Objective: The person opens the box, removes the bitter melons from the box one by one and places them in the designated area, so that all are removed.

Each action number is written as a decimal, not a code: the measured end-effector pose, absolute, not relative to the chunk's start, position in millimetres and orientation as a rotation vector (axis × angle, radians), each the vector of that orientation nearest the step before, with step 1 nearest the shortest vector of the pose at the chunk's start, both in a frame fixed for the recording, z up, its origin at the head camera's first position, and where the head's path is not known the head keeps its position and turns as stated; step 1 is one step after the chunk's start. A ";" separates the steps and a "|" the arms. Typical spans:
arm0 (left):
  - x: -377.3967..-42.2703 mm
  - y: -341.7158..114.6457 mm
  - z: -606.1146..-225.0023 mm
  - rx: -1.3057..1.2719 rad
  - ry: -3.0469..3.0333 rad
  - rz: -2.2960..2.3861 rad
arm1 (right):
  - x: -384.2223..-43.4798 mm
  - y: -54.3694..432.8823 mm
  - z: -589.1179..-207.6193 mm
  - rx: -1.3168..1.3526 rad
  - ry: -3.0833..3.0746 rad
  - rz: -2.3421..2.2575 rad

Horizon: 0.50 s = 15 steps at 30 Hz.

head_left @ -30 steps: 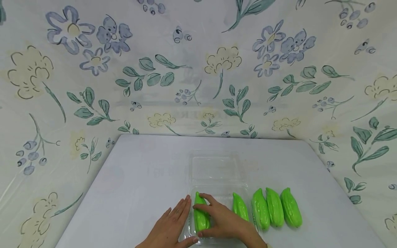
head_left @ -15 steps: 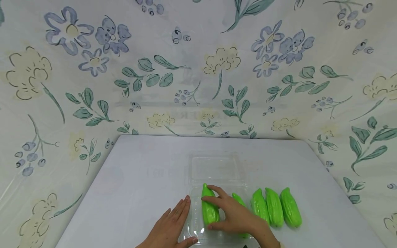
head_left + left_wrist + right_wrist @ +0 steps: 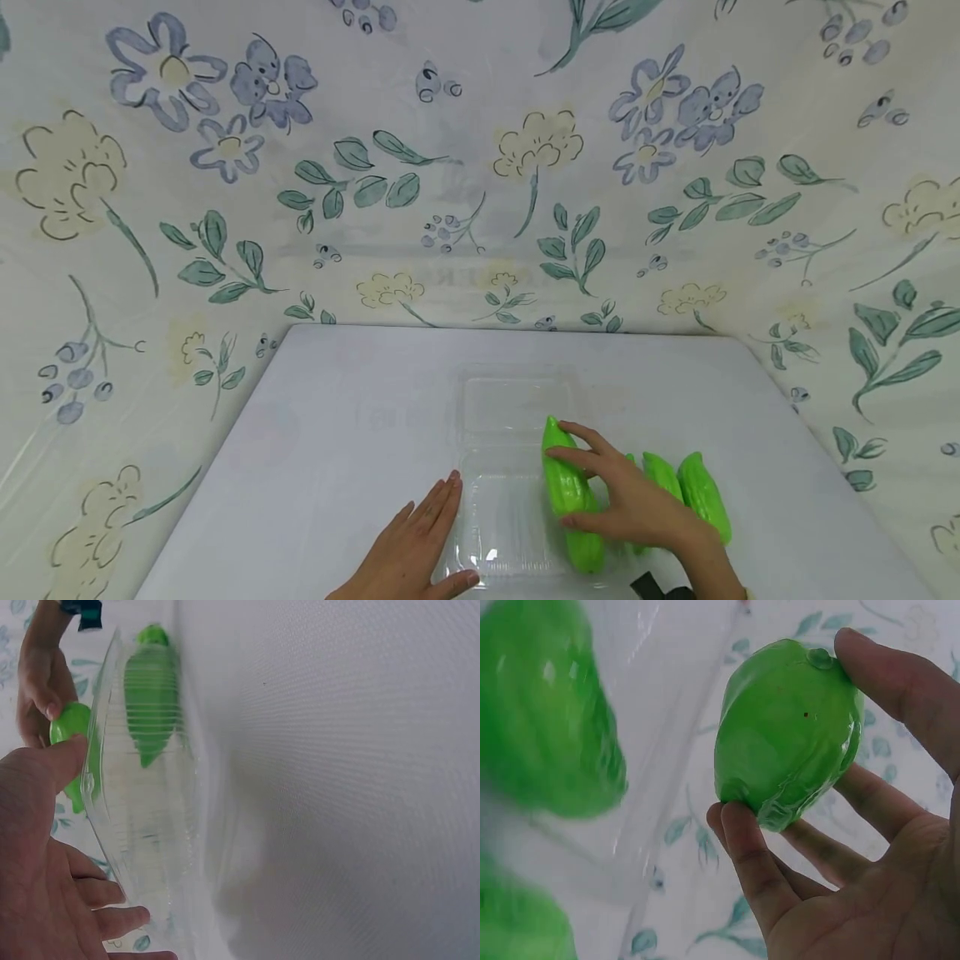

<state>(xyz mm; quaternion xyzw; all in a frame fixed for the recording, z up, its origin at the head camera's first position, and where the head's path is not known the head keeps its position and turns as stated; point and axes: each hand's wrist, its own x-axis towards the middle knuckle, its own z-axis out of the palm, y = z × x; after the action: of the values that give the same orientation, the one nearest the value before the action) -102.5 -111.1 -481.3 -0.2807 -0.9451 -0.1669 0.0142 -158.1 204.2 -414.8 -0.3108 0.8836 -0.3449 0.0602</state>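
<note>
My right hand (image 3: 637,500) pinches a bright green, ridged bitter melon (image 3: 564,475) between thumb and fingertips. In the right wrist view the blunt end of this held bitter melon (image 3: 787,735) faces the camera, clear of the palm. It is raised over the right side of a clear plastic clamshell box (image 3: 502,533). Another bitter melon (image 3: 588,557) lies inside, partly hidden under the held one; the left wrist view shows that lying bitter melon (image 3: 150,701) through the wall. My left hand (image 3: 411,542) rests along the box's left edge, fingers straight, thumb at its near rim.
The box's transparent lid (image 3: 517,408) lies folded back on the white table (image 3: 337,433). Right of the box are more bitter melons (image 3: 705,500), one largely covered by the right hand. A floral-patterned sheet (image 3: 480,167) rises behind the table.
My right hand has carried the bitter melon up and rightward from the left side of the box, over the other one inside. The left hand stays at the box edge.
</note>
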 end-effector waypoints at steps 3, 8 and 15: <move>-102.4 -110.6 -480.5 -0.878 -2.949 -0.527 | -159.4 221.1 -410.2 -0.893 2.729 -1.041; -102.5 -110.2 -478.6 -0.879 -2.955 -0.543 | -161.4 252.7 -407.8 -0.822 2.853 -1.021; -102.2 -110.1 -478.1 -0.884 -2.959 -0.552 | -163.2 308.6 -412.7 -0.638 2.970 -1.021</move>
<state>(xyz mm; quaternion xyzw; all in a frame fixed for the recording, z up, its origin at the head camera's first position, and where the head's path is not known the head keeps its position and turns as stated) -102.2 -110.1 -478.1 -0.2817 -0.9432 -0.1760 0.0020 -163.2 308.6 -412.7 -0.1991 0.9262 -0.3186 -0.0315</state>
